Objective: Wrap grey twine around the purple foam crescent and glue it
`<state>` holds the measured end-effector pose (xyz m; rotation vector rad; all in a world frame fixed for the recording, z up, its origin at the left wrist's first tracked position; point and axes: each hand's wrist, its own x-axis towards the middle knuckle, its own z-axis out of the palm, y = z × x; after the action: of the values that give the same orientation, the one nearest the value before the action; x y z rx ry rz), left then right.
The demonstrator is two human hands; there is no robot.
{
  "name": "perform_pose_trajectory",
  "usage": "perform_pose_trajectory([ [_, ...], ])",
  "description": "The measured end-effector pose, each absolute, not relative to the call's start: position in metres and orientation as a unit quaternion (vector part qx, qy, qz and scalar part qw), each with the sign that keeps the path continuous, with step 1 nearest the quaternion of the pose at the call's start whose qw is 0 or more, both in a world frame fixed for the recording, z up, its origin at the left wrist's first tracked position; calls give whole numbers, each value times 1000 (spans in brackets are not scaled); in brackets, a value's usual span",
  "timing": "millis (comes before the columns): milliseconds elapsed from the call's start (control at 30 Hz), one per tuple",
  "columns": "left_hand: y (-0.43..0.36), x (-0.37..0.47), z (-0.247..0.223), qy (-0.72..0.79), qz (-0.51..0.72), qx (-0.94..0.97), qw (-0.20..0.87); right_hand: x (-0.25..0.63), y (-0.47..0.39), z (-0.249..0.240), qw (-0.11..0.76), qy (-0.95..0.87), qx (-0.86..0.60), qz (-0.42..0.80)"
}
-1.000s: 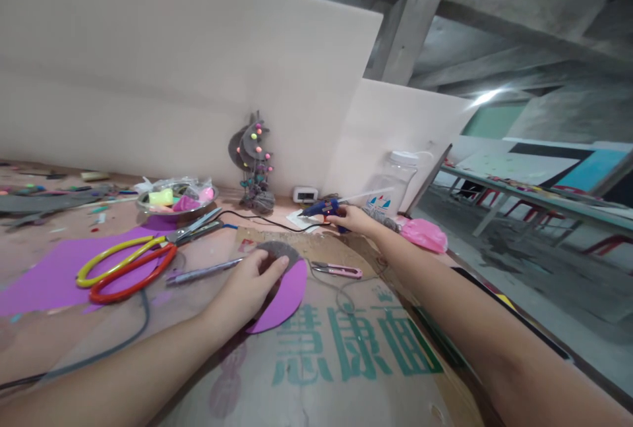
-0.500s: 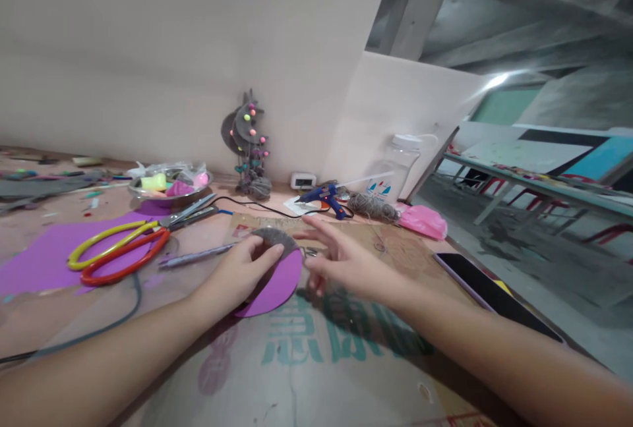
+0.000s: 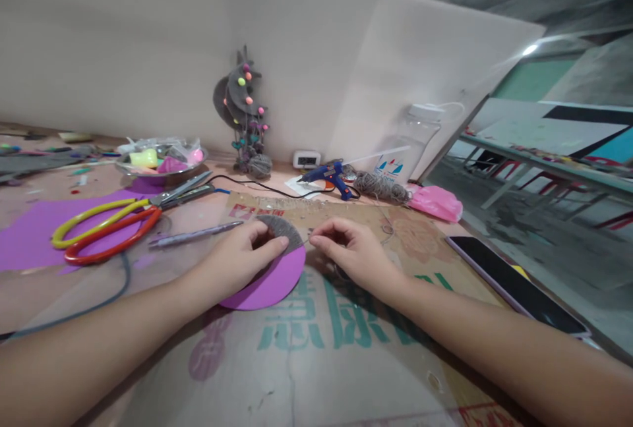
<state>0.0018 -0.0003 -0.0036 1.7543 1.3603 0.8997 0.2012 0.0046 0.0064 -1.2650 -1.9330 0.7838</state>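
My left hand (image 3: 247,252) grips a flat purple foam crescent (image 3: 277,282), thumb on top and fingers curled behind. Grey yarn (image 3: 283,229) is wound closely around the crescent's upper part; the rest is bare purple. Just right of it, my right hand (image 3: 349,246) is pinched, thumb against forefinger, on a thin grey strand that runs toward the wound edge. Both hands are over a cardboard sheet (image 3: 316,374) with green lettering. A pen (image 3: 195,234) lies left of my left hand.
Scissors (image 3: 113,226) with yellow and red handles lie on purple foam sheet (image 3: 24,236). Behind are a metal bowl (image 3: 161,180), a grey moon ornament (image 3: 242,104), a blue glue gun (image 3: 329,178), a yarn skein (image 3: 380,186) and a bottle (image 3: 415,137). A phone (image 3: 514,285) lies right.
My right hand's fingers, spread before, have closed into a pinch on the strand beside the crescent. My left hand keeps its grip. The camera view has shifted slightly.
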Motion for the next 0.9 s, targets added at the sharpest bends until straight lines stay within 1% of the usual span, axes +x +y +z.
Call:
perform_pose_trajectory([
  [233,-1,2,-1,531,334,673,392,200,7,1,344,-727,-491,335],
  [500,-2,0,0,479,335,645,491,199,4,4,362,-709,-485,362],
  [600,-1,0,-2,475,332,635,510,199,5,3,366,-704,-486,366],
  [767,-3,1,-2,488,343,595,539,202,7,2,337,-717,-491,363],
  [833,-3,2,-2,491,355,571,554,204,8,2,354,-723,-483,345],
  [900,-2,3,-1,488,369,559,560,205,7,2,395,-726,-472,307],
])
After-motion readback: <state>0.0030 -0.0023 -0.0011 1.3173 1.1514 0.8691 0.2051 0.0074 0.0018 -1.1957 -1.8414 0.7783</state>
